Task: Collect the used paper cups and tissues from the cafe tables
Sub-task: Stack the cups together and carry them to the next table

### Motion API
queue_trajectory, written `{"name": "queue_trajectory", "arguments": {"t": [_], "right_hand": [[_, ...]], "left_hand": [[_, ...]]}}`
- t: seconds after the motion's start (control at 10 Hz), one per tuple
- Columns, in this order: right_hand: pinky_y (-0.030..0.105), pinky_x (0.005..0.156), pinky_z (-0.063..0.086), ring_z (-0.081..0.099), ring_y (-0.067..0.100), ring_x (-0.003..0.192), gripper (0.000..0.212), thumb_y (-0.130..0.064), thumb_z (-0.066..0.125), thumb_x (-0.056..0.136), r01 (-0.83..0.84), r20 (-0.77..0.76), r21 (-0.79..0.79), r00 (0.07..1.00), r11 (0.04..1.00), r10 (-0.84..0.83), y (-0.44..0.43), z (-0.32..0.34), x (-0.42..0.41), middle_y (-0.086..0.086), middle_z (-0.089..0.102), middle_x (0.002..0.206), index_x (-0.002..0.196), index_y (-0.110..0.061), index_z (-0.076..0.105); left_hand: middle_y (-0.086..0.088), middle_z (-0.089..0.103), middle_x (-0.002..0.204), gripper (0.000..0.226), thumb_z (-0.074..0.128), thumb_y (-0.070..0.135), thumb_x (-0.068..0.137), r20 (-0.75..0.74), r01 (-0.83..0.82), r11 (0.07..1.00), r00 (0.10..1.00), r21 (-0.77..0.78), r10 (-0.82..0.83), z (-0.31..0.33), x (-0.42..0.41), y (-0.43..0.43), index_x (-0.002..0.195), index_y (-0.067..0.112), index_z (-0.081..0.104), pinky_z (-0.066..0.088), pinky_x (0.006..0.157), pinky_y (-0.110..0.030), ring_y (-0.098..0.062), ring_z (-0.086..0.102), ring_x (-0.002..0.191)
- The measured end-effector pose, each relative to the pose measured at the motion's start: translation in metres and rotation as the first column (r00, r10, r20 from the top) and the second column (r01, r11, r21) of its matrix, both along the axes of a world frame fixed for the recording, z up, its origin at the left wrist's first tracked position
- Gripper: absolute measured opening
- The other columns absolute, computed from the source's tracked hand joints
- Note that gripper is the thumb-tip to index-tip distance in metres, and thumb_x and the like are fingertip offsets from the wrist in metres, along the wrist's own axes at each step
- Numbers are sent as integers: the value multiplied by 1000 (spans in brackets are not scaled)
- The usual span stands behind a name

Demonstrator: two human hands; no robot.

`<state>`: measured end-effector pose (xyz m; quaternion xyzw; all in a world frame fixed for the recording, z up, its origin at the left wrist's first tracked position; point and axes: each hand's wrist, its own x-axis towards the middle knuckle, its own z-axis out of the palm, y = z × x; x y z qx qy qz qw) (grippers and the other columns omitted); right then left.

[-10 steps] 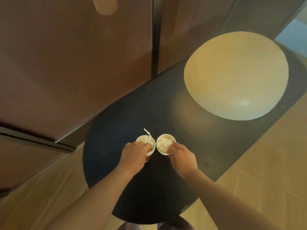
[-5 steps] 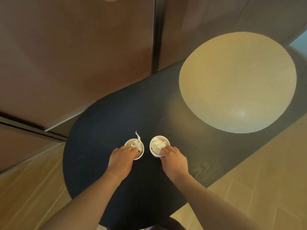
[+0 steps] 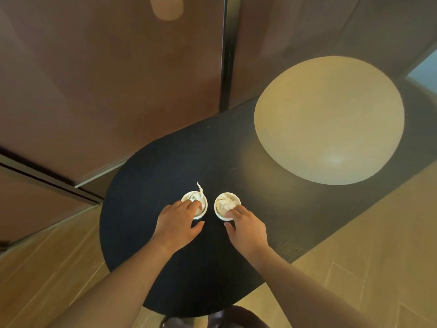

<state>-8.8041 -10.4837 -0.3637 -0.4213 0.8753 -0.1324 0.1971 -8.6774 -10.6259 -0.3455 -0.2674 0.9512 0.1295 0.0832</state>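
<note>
Two white paper cups stand side by side on the dark oval table. Crumpled white tissue fills both. From the left cup a twisted tissue tip sticks up. My left hand grips that cup from the near side, fingers over its rim and thumb below. The right cup is held the same way by my right hand, with fingertips on the near rim and the thumb underneath. Both cup walls are mostly hidden under my fingers.
A large pale globe lamp hangs or sits over the table's far right part. Brown wall panels rise just behind the table. Light wood flooring lies to the right and left, and dark shoes show at the bottom edge.
The view has shifted a little; both hands stay on their cups, with the thumbs now spread lower below the rims. The cups keep their places on the table.
</note>
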Motion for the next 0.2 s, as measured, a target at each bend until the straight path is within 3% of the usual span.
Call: {"name": "queue_trajectory", "arguments": {"t": [0.2], "right_hand": [[27, 81, 51, 56, 14, 107, 30, -35, 62, 85, 31, -99, -195, 994, 980, -51, 7, 42, 26, -8, 58, 121, 112, -24, 61]], "left_hand": [[8, 56, 123, 50, 51, 55, 84, -133, 48, 996, 989, -75, -58, 39, 24, 10, 124, 27, 45, 46, 85, -27, -11, 55, 105]]}}
